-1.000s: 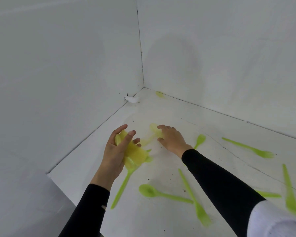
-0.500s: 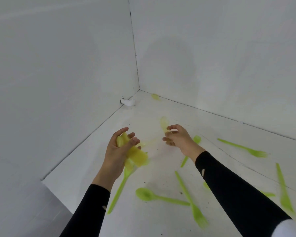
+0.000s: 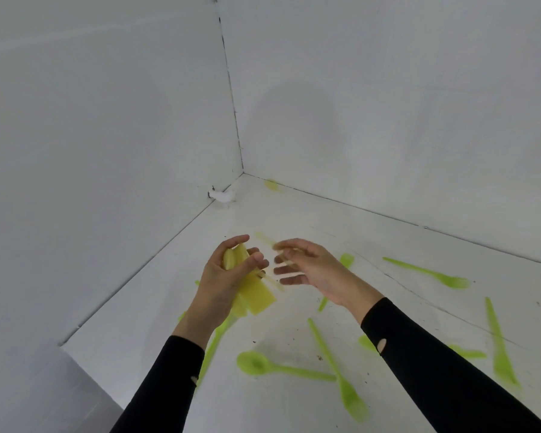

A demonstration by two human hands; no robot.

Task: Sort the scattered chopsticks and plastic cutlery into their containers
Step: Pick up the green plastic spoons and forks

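Observation:
My left hand [image 3: 219, 285] grips a bundle of flat yellow pieces [image 3: 259, 300] above the white tabletop [image 3: 156, 307]. Close to its right, my right hand [image 3: 312, 270] is lifted and pinches a thin pale yellow stick [image 3: 264, 238] at its fingertips; the stick is blurred. Green plastic cutlery lies scattered on the table: a spoon [image 3: 256, 364] and a long fork [image 3: 347, 389] in front, another fork [image 3: 450, 280] at the far right, a knife [image 3: 502, 360] at the right. One more green handle [image 3: 211, 348] runs under my left wrist.
Two white walls meet in a corner [image 3: 242, 171] behind the table. A small white lump [image 3: 223, 195] and a yellow smear [image 3: 272, 185] sit near that corner. The table's left front corner [image 3: 61, 344] drops to a grey floor.
My right hand lifted off the table with the pale stick and moved left to my left hand. My left hand rose slightly, still holding the yellow bundle.

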